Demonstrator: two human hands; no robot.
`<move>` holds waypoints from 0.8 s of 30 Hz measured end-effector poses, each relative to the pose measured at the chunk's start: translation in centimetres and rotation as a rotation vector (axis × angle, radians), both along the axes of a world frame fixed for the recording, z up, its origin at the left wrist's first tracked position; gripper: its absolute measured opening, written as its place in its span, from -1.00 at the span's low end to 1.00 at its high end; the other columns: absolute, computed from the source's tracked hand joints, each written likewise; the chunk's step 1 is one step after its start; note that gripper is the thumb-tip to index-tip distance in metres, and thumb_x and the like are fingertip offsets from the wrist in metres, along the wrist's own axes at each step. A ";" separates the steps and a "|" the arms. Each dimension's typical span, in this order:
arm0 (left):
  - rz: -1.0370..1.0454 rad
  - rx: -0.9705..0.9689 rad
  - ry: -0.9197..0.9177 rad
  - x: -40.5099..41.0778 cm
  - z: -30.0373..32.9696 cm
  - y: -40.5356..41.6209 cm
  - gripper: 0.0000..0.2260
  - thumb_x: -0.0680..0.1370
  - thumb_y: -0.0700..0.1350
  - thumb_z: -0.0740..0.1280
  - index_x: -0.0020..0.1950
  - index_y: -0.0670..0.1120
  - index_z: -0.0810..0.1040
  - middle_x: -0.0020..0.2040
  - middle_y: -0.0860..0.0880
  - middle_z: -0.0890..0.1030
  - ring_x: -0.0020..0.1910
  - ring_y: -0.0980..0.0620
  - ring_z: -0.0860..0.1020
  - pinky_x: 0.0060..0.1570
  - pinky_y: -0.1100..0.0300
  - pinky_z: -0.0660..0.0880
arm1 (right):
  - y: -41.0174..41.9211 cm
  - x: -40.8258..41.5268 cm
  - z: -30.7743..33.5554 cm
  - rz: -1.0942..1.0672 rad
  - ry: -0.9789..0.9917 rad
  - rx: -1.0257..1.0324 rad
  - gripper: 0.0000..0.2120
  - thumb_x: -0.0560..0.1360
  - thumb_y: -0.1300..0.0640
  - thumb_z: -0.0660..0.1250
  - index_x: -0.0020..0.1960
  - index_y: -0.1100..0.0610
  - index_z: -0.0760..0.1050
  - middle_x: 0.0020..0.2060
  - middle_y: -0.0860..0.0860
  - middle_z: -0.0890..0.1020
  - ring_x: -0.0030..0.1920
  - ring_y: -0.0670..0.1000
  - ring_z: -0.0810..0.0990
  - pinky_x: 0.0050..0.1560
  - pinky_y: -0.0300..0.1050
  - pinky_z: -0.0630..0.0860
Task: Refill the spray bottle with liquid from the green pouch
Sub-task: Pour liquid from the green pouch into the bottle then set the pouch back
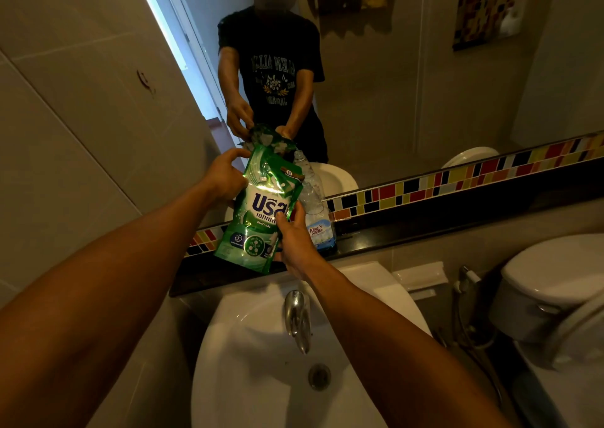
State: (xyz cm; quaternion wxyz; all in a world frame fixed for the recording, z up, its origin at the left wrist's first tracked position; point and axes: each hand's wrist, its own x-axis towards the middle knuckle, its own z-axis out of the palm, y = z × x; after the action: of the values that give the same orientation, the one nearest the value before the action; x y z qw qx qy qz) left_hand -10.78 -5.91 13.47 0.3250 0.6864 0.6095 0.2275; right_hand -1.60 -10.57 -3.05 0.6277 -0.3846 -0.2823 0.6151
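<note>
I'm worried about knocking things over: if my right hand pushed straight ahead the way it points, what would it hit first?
Probably the clear bottle on the dark ledge, right behind the green pouch your right hand holds. Depth is hard to judge.

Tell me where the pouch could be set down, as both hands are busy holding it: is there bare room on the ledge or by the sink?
The dark ledge is bare right of the clear bottle, below the coloured tiles. The sink basin is open either side of the tap. It is crowded where the green pouch stands beside the bottle.
</note>
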 end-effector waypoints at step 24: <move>-0.002 0.022 0.052 -0.2 0.3 0.2 -0.48 0.57 -0.39 0.29 0.46 0.01 0.34 -0.14 -0.11 0.51 -0.26 -0.06 0.56 -0.31 -0.02 0.59 | -0.2 -0.5 0.2 0.007 0.014 -0.013 -0.44 0.72 0.07 0.17 0.62 -0.22 0.03 0.27 0.02 0.62 0.21 0.13 0.64 0.18 0.44 0.57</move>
State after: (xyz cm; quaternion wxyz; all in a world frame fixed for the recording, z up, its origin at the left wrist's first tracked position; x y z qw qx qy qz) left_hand -10.96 -5.68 13.74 0.3019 0.6962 0.6145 0.2158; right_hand -2.13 -10.81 -2.85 0.6251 -0.3833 -0.2751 0.6218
